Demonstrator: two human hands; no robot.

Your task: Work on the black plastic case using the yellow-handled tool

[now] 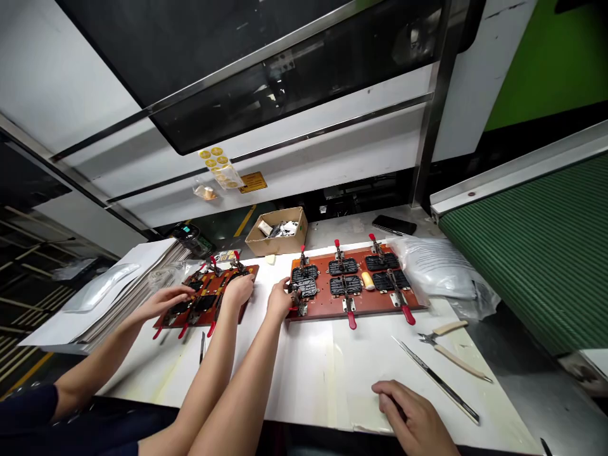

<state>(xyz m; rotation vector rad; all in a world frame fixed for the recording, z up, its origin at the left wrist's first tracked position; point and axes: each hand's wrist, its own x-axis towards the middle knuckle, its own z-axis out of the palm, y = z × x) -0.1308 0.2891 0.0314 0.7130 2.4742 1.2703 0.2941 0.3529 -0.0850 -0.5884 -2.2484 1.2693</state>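
While all six pockets of the red fixture board (354, 299) already carry dark parts, the left hand (279, 303) is curled against the toggle clamp (299, 303) at the board's near-left corner, its grip hidden, so that corner looks like what remains. The right hand (412, 415) rests loosely curled on the white table (313, 367), nearer than the board; whether it holds anything is unclear. Left of the board, a co-worker's hands (237, 288) work a smaller fixture (204, 297).
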